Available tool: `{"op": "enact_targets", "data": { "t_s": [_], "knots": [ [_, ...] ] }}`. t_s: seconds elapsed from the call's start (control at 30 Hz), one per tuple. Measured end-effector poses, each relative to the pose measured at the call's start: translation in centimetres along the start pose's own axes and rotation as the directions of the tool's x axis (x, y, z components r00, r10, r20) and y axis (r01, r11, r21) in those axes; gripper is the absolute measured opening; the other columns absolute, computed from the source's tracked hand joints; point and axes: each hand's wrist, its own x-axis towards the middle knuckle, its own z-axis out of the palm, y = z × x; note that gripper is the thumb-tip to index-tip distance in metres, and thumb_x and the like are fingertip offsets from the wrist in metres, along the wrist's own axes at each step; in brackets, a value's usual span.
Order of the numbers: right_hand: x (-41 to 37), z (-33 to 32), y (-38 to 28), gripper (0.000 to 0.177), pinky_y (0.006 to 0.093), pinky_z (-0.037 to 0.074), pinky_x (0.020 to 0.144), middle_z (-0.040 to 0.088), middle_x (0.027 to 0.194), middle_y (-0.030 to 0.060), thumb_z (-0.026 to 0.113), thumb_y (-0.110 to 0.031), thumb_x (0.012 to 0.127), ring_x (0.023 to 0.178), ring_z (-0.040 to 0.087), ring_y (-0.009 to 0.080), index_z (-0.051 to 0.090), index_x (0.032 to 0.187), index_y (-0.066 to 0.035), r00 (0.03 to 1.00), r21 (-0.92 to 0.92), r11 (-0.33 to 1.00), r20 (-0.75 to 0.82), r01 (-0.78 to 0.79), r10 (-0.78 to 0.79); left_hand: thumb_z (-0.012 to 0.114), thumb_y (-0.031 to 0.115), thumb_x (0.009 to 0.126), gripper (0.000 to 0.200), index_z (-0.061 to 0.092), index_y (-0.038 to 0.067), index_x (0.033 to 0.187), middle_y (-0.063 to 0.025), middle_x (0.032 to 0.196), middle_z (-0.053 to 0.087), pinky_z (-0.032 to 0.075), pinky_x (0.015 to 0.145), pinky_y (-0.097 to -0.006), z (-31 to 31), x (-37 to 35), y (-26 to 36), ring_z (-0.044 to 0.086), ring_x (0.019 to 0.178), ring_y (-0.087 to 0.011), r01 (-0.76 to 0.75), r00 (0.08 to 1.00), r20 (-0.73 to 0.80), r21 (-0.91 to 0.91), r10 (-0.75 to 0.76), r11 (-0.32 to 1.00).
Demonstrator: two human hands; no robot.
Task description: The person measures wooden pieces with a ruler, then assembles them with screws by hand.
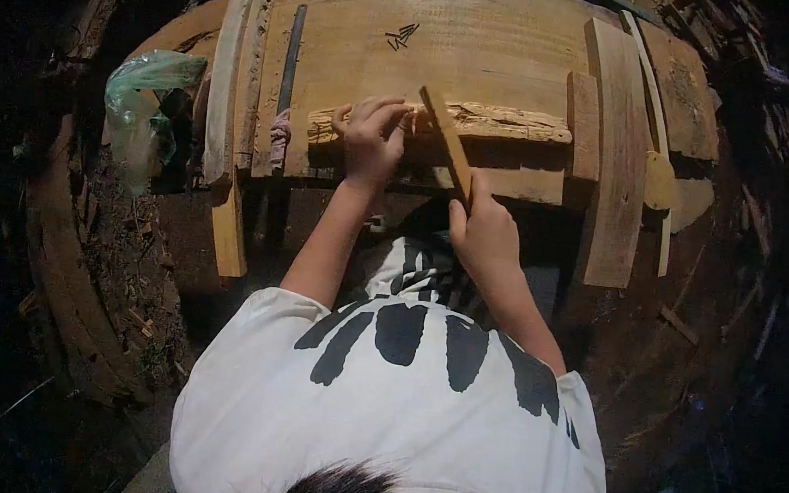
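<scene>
My right hand [488, 235] is wrapped round the lower end of a flat wooden stick [449, 144], which slants up and to the left. The stick's dark far tip crosses above a long, rough-surfaced piece of wood [506, 123] lying along the bench's near edge. Over the left part of that rough piece is my left hand [372, 143], its fingers curled and the thumb side drawn together. What those fingers pinch, if anything, is too small to make out. Several small dark nail-like pieces [402, 36] lie in a loose pile farther back.
The wooden bench [495, 32] carries upright-lying boards on the right [615, 153] and left [229, 85]. A dark bar [292, 58] with a pink cloth [280, 137] lies at left. A green plastic bag [142, 97] hangs beyond it. A short block [583, 122] touches the rough piece's right end.
</scene>
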Motion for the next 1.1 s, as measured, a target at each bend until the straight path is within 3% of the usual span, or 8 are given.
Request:
{"op": "enact_targets", "data": {
  "t_s": [0.07, 0.13, 0.47, 0.63, 0.73, 0.93, 1.03, 1.1],
  "knots": [
    [0.0, 0.3, 0.1, 0.051, 0.0509, 0.054, 0.068, 0.065, 0.082, 0.0261, 0.061, -0.017, 0.085, 0.077, 0.065, 0.0438, 0.04, 0.129, -0.001, 0.994, -0.082, 0.994, 0.077, -0.069, 0.076, 0.071, 0.015, 0.08, 0.011, 0.072, 0.015, 0.091, 0.0001, 0.105, 0.068, 0.025, 0.101, -0.0405, -0.1, 0.1, -0.1, 0.058, 0.109, -0.0175, 0.02, 0.999, -0.031, -0.076, -0.022, 0.997],
    [-0.6, 0.6, 0.2, 0.051, 0.0509, 0.054, 0.068, 0.065, 0.082, 0.0261, 0.061, -0.017, 0.085, 0.077, 0.066, 0.0435, 0.04, 0.129, -0.001, 1.0, 0.011, 1.0, -0.017, -0.007, 0.007, 0.071, 0.015, 0.08, 0.01, 0.072, 0.015, 0.09, -0.0001, 0.106, 0.068, 0.025, 0.101, -0.04, -0.4, 0.3, 0.2, 0.058, 0.109, -0.0178, 0.026, 0.999, -0.029, -0.09, -0.028, 0.996],
    [-1.1, 0.8, -0.4, 0.05, 0.0505, 0.055, 0.068, 0.065, 0.085, 0.0277, 0.059, -0.016, 0.087, 0.08, 0.066, 0.0436, 0.039, 0.129, 0.0, 0.998, 0.052, 0.999, -0.066, -0.003, 0.007, 0.072, 0.02, 0.08, 0.009, 0.075, 0.016, 0.088, 0.0007, 0.106, 0.069, 0.024, 0.101, -0.0408, -0.5, 0.4, 0.7, 0.057, 0.108, -0.0184, 0.08, 0.997, 0.001, -0.1, -0.08, 0.992],
    [-1.0, 1.0, -0.5, 0.049, 0.051, 0.055, 0.071, 0.065, 0.087, 0.0287, 0.057, -0.016, 0.088, 0.083, 0.066, 0.0448, 0.036, 0.13, -0.001, 0.983, -0.08, 0.982, 0.052, -0.172, 0.176, 0.072, 0.023, 0.083, 0.012, 0.076, 0.015, 0.091, -0.001, 0.106, 0.069, 0.021, 0.101, -0.0398, -0.3, 0.4, 0.0, 0.059, 0.107, -0.0174, 0.066, 0.998, 0.021, -0.084, -0.064, 0.994],
    [-1.6, 1.6, 0.1, 0.047, 0.0511, 0.054, 0.071, 0.065, 0.087, 0.0291, 0.056, -0.017, 0.089, 0.083, 0.066, 0.0455, 0.038, 0.129, -0.001, 0.992, 0.098, 0.993, -0.106, -0.059, 0.069, 0.071, 0.022, 0.081, 0.011, 0.075, 0.015, 0.088, -0.0008, 0.104, 0.069, 0.022, 0.1, -0.0406, -0.3, 0.4, 0.2, 0.059, 0.106, -0.0178, 0.062, 0.998, 0.015, -0.072, -0.061, 0.995],
    [-1.8, 2.1, -0.2, 0.045, 0.0516, 0.054, 0.072, 0.065, 0.087, 0.0298, 0.056, -0.016, 0.089, 0.083, 0.065, 0.0468, 0.038, 0.127, 0.0, 0.986, 0.028, 0.987, -0.033, -0.16, 0.161, 0.071, 0.023, 0.08, 0.01, 0.074, 0.014, 0.084, -0.0006, 0.1, 0.069, 0.023, 0.098, -0.0424, -0.6, 0.5, 0.6, 0.058, 0.103, -0.0184, 0.036, 0.999, 0.012, -0.06, -0.036, 0.998],
    [-2.7, 2.2, 0.1, 0.045, 0.0517, 0.054, 0.071, 0.065, 0.087, 0.0298, 0.056, -0.015, 0.089, 0.082, 0.065, 0.0469, 0.037, 0.127, 0.0, 0.986, 0.183, 0.983, -0.16, -0.006, 0.036, 0.071, 0.024, 0.08, 0.01, 0.074, 0.014, 0.081, -0.0006, 0.099, 0.069, 0.024, 0.096, -0.0424, -0.4, 0.4, 0.7, 0.059, 0.101, -0.0186, -0.001, 1.0, -0.019, -0.047, 0.0, 0.999],
    [-2.7, 2.4, -0.1, 0.045, 0.0515, 0.054, 0.071, 0.065, 0.087, 0.0297, 0.056, -0.015, 0.089, 0.082, 0.065, 0.0468, 0.037, 0.127, 0.0, 0.989, 0.106, 0.993, -0.131, -0.051, 0.065, 0.071, 0.024, 0.08, 0.01, 0.073, 0.014, 0.08, -0.0005, 0.098, 0.07, 0.024, 0.095, -0.0424, -0.3, 0.3, 0.6, 0.059, 0.1, -0.0187, -0.016, 0.999, -0.034, -0.021, 0.015, 1.0]
  ]
}}
